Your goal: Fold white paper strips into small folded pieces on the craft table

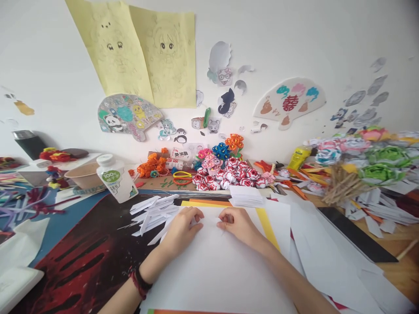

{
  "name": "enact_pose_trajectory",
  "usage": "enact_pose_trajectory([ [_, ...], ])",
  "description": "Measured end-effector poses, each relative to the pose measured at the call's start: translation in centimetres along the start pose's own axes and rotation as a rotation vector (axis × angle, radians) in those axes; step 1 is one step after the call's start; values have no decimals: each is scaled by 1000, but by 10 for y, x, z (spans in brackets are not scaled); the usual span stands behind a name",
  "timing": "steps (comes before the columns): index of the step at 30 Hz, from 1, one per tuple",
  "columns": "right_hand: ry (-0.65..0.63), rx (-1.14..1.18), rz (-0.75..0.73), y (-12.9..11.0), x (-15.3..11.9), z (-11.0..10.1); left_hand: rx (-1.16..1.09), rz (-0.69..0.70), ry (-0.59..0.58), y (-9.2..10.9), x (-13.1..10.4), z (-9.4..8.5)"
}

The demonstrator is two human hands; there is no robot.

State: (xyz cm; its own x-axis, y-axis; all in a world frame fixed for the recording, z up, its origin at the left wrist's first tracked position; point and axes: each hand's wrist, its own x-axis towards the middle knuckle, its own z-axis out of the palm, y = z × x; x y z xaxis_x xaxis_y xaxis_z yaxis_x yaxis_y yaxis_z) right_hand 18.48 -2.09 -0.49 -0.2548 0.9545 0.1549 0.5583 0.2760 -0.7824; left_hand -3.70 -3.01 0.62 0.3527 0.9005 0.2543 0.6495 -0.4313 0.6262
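I see my left hand (183, 226) and my right hand (237, 224) resting close together on a large white sheet of paper (216, 270) that lies flat in front of me on the table. The sheet runs from under both palms down toward me, and its far edge sits just beyond my fingertips. My left fingers (193, 214) are curled and pressed together, tips down on the paper near that far edge. My right fingers (225, 221) are curled too, thumb and forefinger drawn together as if pinching a small fold of the white paper; I cannot tell for certain whether any paper is actually lifted between them, white on white. The two hands are near each other, with a narrow strip of bare sheet between them. A dark and red band (140, 282) circles my left wrist.

Just left of my left hand lies a loose heap of narrow white paper strips (152, 211). Beyond my right hand sits a small stack of white paper squares (246, 195), and behind it a cluster of red and white paper flowers (229, 176). A white bottle with a green label (116, 179) stands farther left. Yellow and orange sheets (209, 203) peek out from under the far edge of the white sheet
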Motion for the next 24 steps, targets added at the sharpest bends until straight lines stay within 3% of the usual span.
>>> enact_pose_trajectory([
  [5,87,3,-6,2,0,5,-5,19,14,-4,1,1],
  [16,135,-45,-38,1,-2,9,14,66,52,0,1,3],
  [24,139,-205,-206,-4,-8,6,140,179,69,-4,-2,8],
])
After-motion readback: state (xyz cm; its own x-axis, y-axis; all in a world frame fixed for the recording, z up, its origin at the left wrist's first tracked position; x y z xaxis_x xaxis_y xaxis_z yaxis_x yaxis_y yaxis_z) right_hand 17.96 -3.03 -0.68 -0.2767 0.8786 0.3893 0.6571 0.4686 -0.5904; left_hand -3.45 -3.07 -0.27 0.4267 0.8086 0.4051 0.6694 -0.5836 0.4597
